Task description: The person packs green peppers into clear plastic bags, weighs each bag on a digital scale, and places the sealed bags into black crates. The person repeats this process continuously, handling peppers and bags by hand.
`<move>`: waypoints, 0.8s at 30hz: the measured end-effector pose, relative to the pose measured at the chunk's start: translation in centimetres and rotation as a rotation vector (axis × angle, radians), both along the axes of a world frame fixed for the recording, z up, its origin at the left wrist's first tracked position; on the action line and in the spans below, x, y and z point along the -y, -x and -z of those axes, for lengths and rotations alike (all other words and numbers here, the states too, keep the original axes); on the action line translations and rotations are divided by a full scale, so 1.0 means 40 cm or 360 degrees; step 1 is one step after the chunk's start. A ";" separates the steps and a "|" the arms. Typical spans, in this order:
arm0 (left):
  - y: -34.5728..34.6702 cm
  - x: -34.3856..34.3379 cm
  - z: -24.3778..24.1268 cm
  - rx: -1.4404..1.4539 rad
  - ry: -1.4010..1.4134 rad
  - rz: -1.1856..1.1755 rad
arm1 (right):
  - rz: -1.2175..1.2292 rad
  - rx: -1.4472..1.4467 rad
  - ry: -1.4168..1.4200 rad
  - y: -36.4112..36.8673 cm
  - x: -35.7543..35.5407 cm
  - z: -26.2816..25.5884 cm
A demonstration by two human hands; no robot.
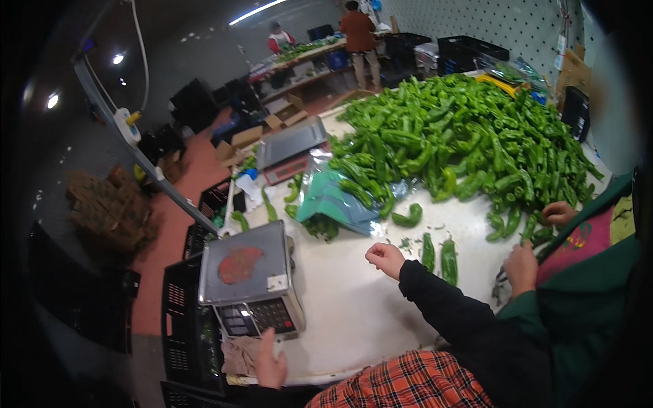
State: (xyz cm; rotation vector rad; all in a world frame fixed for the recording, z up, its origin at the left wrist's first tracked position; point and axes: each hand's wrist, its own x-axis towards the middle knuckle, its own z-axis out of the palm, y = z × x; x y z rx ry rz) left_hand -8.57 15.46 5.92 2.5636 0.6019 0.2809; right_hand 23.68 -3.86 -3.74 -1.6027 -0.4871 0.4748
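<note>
My left hand [270,361] is at the table's near left edge, fingers apart, beside a crumpled cloth [241,356] and just below the keypad of a digital scale [250,270]. The scale's metal pan bears a reddish stain and no produce. Over the white table [336,311] hangs my right hand [386,259], its fingers curled; whether something small is between them cannot be told. Two green peppers [449,262] lie just right of it. Beyond it, green printed plastic bags [331,196] lie partly under loose peppers, near a large heap of green peppers [438,127].
At the right a co-worker's hands [521,268] are among peppers at the heap's edge. A second scale [292,144] stands farther back. Black crates [189,326] are left of the table, past an upright metal pole [173,188]. Two people [360,41] are at a far table.
</note>
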 end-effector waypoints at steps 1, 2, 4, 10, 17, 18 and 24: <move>-0.006 0.026 0.008 -0.0049 0.0061 -0.0071 | 0.0014 0.0210 0.0024 -0.040 -0.034 0.014; -0.008 0.053 0.016 -0.0048 0.0213 -0.0162 | 0.0133 0.0405 0.0167 -0.072 -0.064 0.008; -0.007 0.077 0.014 -0.0146 0.0199 -0.0162 | 0.0188 0.0691 0.0388 -0.143 -0.094 -0.005; 0.068 0.074 0.070 -0.0332 0.0285 -0.0344 | 0.0335 0.1201 0.1188 -0.292 -0.161 0.042; 0.046 0.045 0.144 -0.0360 0.0329 -0.0251 | 0.0425 0.1122 0.0353 -0.354 -0.139 0.016; 0.035 0.039 0.159 -0.0295 0.0301 -0.0189 | 0.0435 0.1067 0.0209 -0.346 -0.128 -0.011; -0.042 0.021 0.097 -0.0283 0.0300 0.0050 | 0.0413 0.0572 -0.0371 -0.201 -0.058 -0.225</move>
